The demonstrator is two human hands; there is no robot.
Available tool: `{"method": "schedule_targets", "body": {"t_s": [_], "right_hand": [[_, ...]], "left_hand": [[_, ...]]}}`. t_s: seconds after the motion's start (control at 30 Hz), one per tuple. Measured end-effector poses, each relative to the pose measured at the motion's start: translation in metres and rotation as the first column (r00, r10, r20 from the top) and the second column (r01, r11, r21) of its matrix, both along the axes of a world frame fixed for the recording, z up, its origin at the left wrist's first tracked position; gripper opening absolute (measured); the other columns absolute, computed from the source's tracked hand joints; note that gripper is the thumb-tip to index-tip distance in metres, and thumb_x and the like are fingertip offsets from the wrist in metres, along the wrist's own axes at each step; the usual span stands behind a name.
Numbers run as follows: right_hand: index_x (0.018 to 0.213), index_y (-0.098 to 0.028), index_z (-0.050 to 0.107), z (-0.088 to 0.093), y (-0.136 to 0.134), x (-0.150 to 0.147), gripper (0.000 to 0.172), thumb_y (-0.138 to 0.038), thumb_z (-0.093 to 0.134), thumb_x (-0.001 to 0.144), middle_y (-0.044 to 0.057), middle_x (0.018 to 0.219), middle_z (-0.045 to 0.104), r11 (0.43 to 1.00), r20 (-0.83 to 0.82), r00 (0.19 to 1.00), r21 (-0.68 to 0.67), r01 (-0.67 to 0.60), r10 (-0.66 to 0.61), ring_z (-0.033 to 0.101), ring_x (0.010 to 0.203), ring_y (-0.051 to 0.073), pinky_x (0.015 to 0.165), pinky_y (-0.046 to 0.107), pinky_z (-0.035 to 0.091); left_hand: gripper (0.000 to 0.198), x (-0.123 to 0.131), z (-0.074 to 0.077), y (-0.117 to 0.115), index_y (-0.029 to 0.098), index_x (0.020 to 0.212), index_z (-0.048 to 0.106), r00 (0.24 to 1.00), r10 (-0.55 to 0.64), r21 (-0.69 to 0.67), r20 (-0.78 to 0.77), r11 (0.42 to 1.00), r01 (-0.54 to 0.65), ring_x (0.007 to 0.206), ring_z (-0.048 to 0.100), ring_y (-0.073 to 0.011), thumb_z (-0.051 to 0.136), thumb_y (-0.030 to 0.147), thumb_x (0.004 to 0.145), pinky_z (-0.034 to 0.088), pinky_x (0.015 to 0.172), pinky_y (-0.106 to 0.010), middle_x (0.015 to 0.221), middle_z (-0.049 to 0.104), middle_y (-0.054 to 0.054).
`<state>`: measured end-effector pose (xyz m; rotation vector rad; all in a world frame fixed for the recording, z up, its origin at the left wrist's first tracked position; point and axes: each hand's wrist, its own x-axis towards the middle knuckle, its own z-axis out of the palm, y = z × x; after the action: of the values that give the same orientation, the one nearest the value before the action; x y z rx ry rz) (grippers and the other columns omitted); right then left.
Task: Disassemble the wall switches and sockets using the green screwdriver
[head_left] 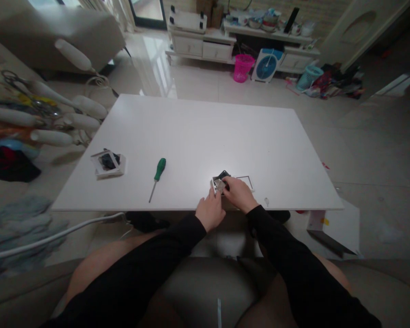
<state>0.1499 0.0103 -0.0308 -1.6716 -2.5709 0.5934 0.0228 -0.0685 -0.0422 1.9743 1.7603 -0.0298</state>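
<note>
Near the table's front edge lies a small white box (212,182) with a dark part (223,174) at its back. My right hand (239,193) is closed, its fingertips pinching a small silvery, crinkled-looking piece (219,185) over the box. My left hand (210,211) holds the box's near side with its fingertips, close to the silvery piece. What exactly the pieces are is too small to tell. Beside my right hand lies a thin rectangular frame (249,181), partly hidden by the hand. A small clear piece (266,201) sits farther right.
On the white table (198,132), a green-handled screwdriver (160,168) lies left of my hands. An open white box (114,172) with dark contents stands at the left. A white lamp or stand with curled metal (85,105) crowds the left edge. A white carton (341,225) is on the floor at right.
</note>
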Motion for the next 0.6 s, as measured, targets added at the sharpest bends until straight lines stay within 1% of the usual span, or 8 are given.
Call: {"method": "schedule_targets", "body": {"t_s": [0.07,0.17,0.33,0.4,0.5,0.6], "right_hand": [[0.112,-0.017,0.071,-0.001,0.000,-0.002,0.020,-0.021,0.056,0.098,0.013,0.112,0.077,1.000,0.015,1.000,-0.002,-0.016,0.016,0.070,0.100,0.023,0.083,0.030,0.044],[0.102,-0.017,0.072,-0.002,0.000,-0.005,0.018,-0.021,0.054,0.100,0.013,0.109,0.076,0.999,0.033,0.998,-0.025,-0.048,0.049,0.069,0.099,0.022,0.084,0.029,0.044],[0.106,-0.018,0.071,-0.003,-0.004,-0.008,0.019,-0.019,0.053,0.101,0.011,0.107,0.074,0.998,0.012,0.998,-0.021,-0.059,0.059,0.067,0.096,0.020,0.083,0.028,0.042],[0.103,-0.018,0.071,-0.002,-0.006,-0.009,0.019,-0.021,0.053,0.101,0.011,0.107,0.074,0.998,0.018,0.998,-0.021,-0.053,0.054,0.067,0.094,0.020,0.081,0.029,0.042],[0.101,-0.019,0.072,-0.001,-0.008,-0.011,0.020,-0.023,0.052,0.102,0.010,0.106,0.075,0.998,0.036,0.998,-0.031,-0.051,0.052,0.068,0.094,0.021,0.078,0.029,0.042],[0.099,-0.019,0.073,0.000,-0.008,-0.012,0.023,-0.022,0.050,0.102,0.011,0.106,0.077,0.997,0.063,0.996,-0.048,-0.064,0.067,0.069,0.096,0.022,0.080,0.030,0.043]], "left_hand": [[0.057,0.000,0.000,0.000,0.009,0.143,0.043,1.000,-0.004,0.000,0.002,1.000,0.004,0.127,0.065,-0.0339,0.059,0.025,0.091,0.055,0.104,-0.046,0.159,0.043,-0.027],[0.058,0.000,0.002,0.000,0.009,0.143,0.042,1.000,-0.005,-0.005,0.000,1.000,0.005,0.129,0.065,-0.0339,0.061,0.026,0.090,0.054,0.104,-0.046,0.159,0.043,-0.028],[0.061,0.000,0.003,0.000,0.009,0.144,0.042,1.000,-0.002,-0.017,0.005,1.000,0.002,0.131,0.063,-0.0340,0.063,0.027,0.090,0.053,0.106,-0.046,0.161,0.040,-0.029],[0.061,-0.001,0.002,0.000,0.008,0.144,0.042,1.000,-0.003,-0.023,0.007,1.000,0.003,0.131,0.063,-0.0344,0.063,0.025,0.089,0.053,0.106,-0.046,0.161,0.039,-0.030],[0.062,-0.001,0.002,0.001,0.007,0.146,0.040,1.000,-0.010,-0.039,0.010,0.999,0.011,0.136,0.060,-0.0347,0.061,0.024,0.090,0.052,0.108,-0.046,0.162,0.038,-0.030],[0.064,-0.001,0.002,0.002,0.007,0.148,0.039,1.000,-0.012,-0.055,0.011,0.998,0.012,0.137,0.060,-0.0351,0.060,0.024,0.090,0.052,0.109,-0.046,0.164,0.035,-0.029]]}}
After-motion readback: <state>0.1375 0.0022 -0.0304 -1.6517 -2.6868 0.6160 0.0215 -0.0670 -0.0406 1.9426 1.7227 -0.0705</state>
